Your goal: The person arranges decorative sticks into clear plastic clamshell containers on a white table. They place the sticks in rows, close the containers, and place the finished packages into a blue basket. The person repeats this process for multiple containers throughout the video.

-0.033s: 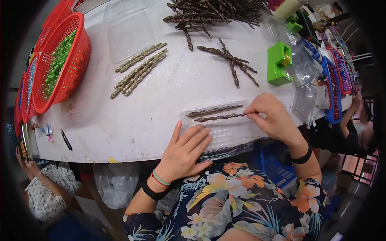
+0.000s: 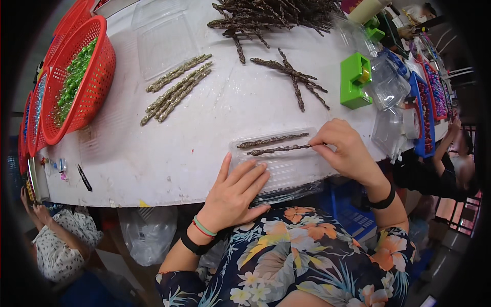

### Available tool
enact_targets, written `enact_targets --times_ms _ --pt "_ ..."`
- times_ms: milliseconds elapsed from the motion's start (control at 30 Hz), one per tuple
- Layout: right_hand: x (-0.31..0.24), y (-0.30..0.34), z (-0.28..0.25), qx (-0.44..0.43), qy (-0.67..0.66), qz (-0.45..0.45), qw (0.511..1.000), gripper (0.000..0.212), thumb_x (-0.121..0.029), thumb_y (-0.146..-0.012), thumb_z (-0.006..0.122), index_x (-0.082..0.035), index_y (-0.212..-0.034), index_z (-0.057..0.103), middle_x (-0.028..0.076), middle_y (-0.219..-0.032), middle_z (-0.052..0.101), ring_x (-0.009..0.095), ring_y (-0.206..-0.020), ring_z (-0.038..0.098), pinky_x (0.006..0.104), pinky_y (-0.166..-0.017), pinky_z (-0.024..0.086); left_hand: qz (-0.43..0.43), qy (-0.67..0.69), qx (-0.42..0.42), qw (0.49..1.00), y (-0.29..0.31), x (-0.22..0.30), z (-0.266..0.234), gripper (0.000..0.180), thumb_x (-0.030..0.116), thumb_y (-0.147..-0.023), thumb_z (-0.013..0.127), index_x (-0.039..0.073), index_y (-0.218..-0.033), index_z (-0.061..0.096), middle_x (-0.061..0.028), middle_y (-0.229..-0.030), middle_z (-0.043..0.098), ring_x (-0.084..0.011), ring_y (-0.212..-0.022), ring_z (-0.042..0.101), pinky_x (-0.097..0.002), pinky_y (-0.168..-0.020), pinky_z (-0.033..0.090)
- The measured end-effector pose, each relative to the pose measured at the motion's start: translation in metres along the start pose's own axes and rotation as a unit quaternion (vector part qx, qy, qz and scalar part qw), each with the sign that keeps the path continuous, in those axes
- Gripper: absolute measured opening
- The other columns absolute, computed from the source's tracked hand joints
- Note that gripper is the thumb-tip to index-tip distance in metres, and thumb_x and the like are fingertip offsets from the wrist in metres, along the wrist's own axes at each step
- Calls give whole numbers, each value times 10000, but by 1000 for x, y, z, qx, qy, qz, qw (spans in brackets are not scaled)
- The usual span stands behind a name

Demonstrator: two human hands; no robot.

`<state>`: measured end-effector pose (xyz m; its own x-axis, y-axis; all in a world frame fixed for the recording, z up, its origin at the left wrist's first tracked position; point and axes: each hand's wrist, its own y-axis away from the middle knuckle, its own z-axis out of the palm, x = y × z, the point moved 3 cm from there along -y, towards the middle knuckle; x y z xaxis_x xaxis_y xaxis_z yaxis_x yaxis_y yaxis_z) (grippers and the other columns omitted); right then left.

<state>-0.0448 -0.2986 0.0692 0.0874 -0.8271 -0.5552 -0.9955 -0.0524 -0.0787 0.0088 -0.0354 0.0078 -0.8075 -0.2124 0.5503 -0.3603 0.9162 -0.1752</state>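
Observation:
In front of me lies a clear plastic tray [image 2: 286, 171] with ridges. A dark brown, twisted, glittery stick [image 2: 273, 140] rests along its far side. My right hand [image 2: 343, 151] pinches the right end of a second dark brown twisted stick [image 2: 279, 150], which lies nearer me across the tray, roughly parallel to the first. My left hand [image 2: 232, 197] is open, its fingers stretched over the tray's left side, fingertips just below the second stick's left end. Beyond the tray, several loose dark sticks [image 2: 294, 77] cross each other. Pale gold twisted sticks [image 2: 179, 92] lie to their left.
Red baskets, one with green beads [image 2: 76, 77], stand at the left. A large heap of dark sticks [image 2: 276, 15] fills the far side. At the right are a green tape dispenser [image 2: 353, 84] and clear plastic boxes [image 2: 388, 84]. A black pen [image 2: 84, 177] lies near the left edge.

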Motion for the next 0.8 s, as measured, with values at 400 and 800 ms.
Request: enact_targets --times_ms 400,800 --pt "5 -7 32 33 64 -74 995 83 -62 -794 718 -77 -829 644 64 -834 577 282 -849 571 392 -788 412 0 15 -8 1000 -3 -1 -1 673 387 -713 834 63 -1276 659 -54 -1342 620 -288 -1302 526 -637 -1207 192" --pt "48 -61 27 117 109 86 983 165 -126 -819 718 -46 -933 630 115 -880 639 344 -815 618 453 -729 493 8 11 1 1000 -3 1 -2 684 368 -694 843 61 -1278 658 -62 -1332 626 -304 -1299 528 -630 -1209 200"
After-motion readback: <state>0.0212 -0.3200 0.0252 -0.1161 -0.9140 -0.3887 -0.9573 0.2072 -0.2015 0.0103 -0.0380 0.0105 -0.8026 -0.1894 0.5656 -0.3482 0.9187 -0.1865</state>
